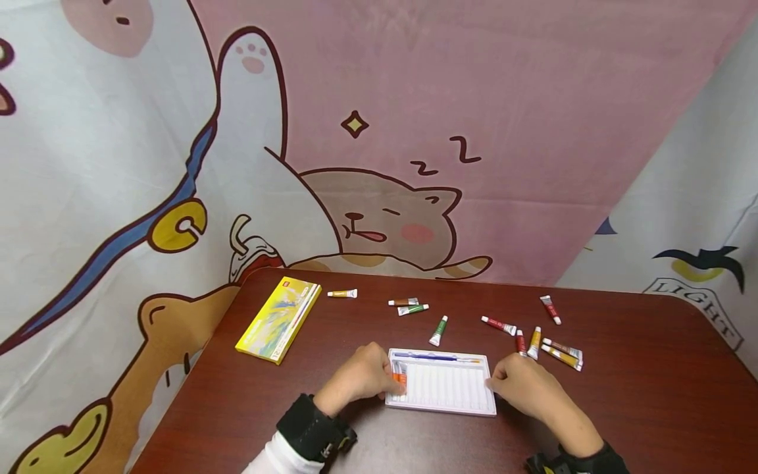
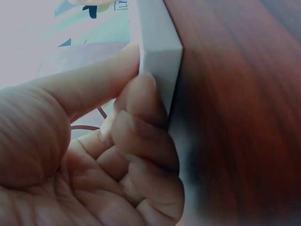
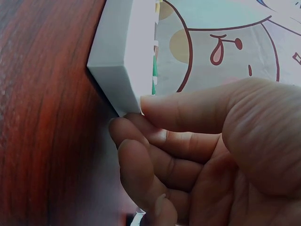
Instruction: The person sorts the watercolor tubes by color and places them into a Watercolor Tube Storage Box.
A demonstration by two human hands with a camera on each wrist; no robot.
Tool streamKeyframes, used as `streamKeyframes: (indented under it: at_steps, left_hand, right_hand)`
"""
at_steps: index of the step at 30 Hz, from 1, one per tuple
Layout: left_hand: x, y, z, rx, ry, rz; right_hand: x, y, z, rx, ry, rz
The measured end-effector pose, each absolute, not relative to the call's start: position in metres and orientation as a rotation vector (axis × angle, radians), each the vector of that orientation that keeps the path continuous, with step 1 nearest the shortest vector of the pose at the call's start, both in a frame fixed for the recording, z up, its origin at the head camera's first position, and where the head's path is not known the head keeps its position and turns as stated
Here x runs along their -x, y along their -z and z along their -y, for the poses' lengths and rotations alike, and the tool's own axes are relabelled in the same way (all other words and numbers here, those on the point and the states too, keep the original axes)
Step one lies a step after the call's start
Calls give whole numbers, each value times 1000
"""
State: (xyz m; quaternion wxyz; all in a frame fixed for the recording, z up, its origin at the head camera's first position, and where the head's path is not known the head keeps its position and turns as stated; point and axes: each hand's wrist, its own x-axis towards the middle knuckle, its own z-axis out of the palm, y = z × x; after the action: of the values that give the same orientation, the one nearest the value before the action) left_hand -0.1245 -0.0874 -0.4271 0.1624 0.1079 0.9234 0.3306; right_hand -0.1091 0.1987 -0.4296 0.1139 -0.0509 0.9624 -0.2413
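A white plastic paint tray (image 1: 441,409) lies on the table, with a row of narrow slots. In its long upper slot is a blue-handled paintbrush (image 1: 426,357). Orange paint tubes (image 1: 399,375) fill the leftmost slots, partly hidden by my left thumb. My left hand (image 1: 362,374) grips the tray's left edge, thumb over the top and fingers curled against the side wall (image 2: 162,66). At the opposite end, my right hand (image 1: 524,385) pinches the tray's right edge between thumb and fingers; the right wrist view shows that white corner (image 3: 110,61) close up.
A yellow paint box (image 1: 278,320) lies at the left. Behind the tray are a yellow tube (image 1: 342,293), a brown tube (image 1: 403,302) and green tubes (image 1: 439,330). Red tubes (image 1: 499,324) and yellow tubes (image 1: 562,357) lie scattered near my right hand. A printed cloth (image 1: 509,99) hangs behind the table.
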Motion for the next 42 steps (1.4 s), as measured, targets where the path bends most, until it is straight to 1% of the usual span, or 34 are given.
streamKeyframes:
  at_steps: [15,28,33,42]
  left_hand:
    - [124,423,91,-348,-928,-2620]
    - [128,425,93,-316,-899,-2628]
    - [130,424,91,-335,-891,-2723]
    - [134,424,89,-285,-866,-2917]
  right_hand:
    - [109,430,-199,160,696,-2829]
    - [109,429,-200,141,694,-2825]
    - [108,428,-200,132,695,-2827]
    - [109,430,-199,126,702,-2812]
